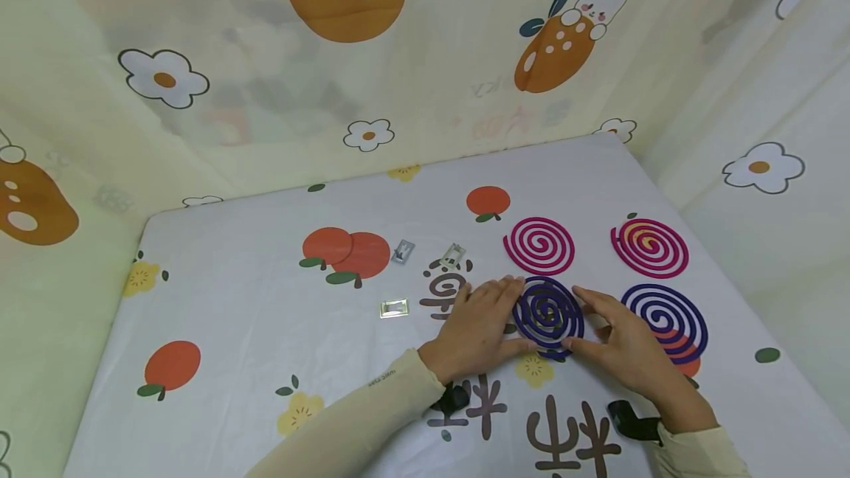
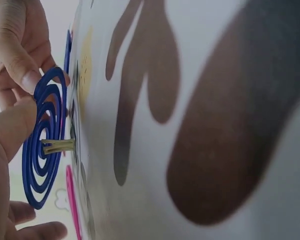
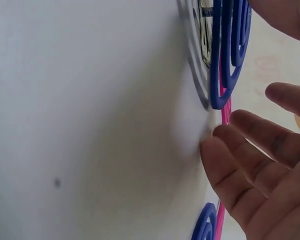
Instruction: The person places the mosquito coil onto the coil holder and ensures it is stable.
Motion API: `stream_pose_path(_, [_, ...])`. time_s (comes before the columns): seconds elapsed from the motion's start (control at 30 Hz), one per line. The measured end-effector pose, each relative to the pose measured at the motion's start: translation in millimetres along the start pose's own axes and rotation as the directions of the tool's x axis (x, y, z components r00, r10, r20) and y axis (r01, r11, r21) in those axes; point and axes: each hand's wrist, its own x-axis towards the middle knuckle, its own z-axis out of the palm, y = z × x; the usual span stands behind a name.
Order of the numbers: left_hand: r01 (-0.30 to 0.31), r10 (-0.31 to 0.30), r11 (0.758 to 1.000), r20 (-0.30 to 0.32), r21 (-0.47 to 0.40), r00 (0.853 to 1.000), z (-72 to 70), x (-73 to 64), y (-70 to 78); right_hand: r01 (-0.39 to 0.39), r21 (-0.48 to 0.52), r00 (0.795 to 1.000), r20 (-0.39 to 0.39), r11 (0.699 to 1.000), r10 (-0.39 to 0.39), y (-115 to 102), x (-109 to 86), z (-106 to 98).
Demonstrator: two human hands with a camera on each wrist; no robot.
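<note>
A dark blue mosquito coil [image 1: 547, 310] lies flat, raised a little off the table. In the left wrist view, a thin metal stand [image 2: 61, 145] shows between the coil's middle and the tabletop. My left hand [image 1: 479, 327] is at the coil's left side, its fingers along the rim and its thumb near the lower edge. On the opposite side my right hand [image 1: 627, 345] has thumb and forefinger spread around the right edge. Its other fingers [image 3: 270, 145] extend loosely beside the coil in the right wrist view.
Two pink coils [image 1: 539, 246] [image 1: 651, 248] lie behind, and another blue coil [image 1: 666, 321] sits to the right. Small metal stands [image 1: 403, 251] [image 1: 454, 256] [image 1: 395, 307] lie left of the hands. A printed cloth curtain [image 1: 265, 124] hangs behind the table.
</note>
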Motion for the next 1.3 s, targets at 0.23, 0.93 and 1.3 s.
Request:
stream_pose_path(0.23, [0.013, -0.015, 1.0, 0.056, 0.025, 0.998, -0.8, -1.7, -1.8, 0.006, -0.009, 1.0, -0.019, 1.0, -0.006, -3.9, -1.2, -4.7])
stream_pose_path(0.93, [0.041, -0.049, 0.998, -0.173, -0.05, 0.984, -49.7, -63.9, -86.7, -0.235, -0.212, 0.972, -0.03, 0.948, 0.235, 40.2, -7.7, -55.7])
stream_pose_path(1.3, [0.155, -0.156, 0.988, -0.246, -0.026, 0.957, -55.9, -96.6, -134.6, -0.321, -0.286, 0.943, -0.005, 0.903, 0.333, 76.2, -10.0, -79.9])
